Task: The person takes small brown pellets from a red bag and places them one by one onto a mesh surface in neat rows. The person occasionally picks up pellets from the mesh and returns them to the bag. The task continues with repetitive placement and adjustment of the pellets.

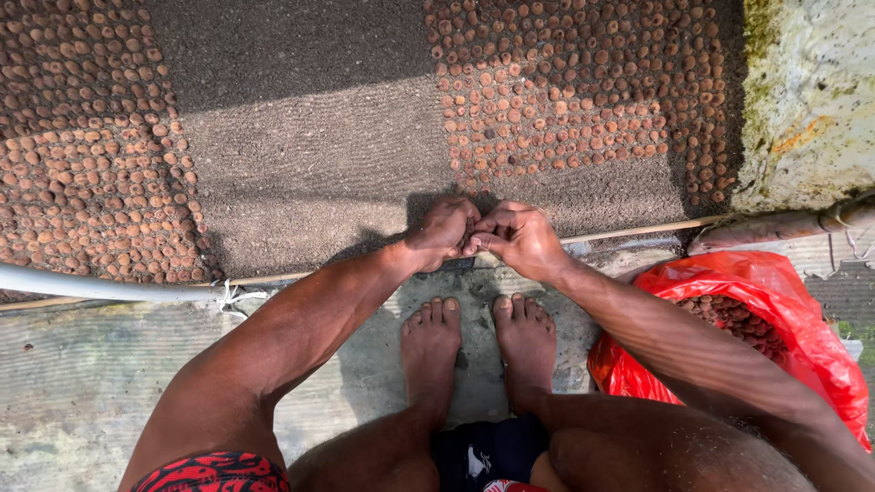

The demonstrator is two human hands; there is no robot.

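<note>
My left hand (445,232) and my right hand (521,239) meet fingertip to fingertip just above the near edge of a dark soil bed (310,155). Both are curled shut around something small and brown that the fingers mostly hide; it looks like one of the round nuts. Rows of round brown nuts (583,82) are pressed into the soil at the upper right, and another patch of nuts (82,146) covers the left. I squat with my bare feet (474,351) on the concrete right below my hands.
A red plastic bag (775,319) holding more brown nuts lies open by my right arm. A white pipe (100,287) and a thin stick (638,230) run along the bed's near edge. A mossy concrete wall (811,100) stands at the right.
</note>
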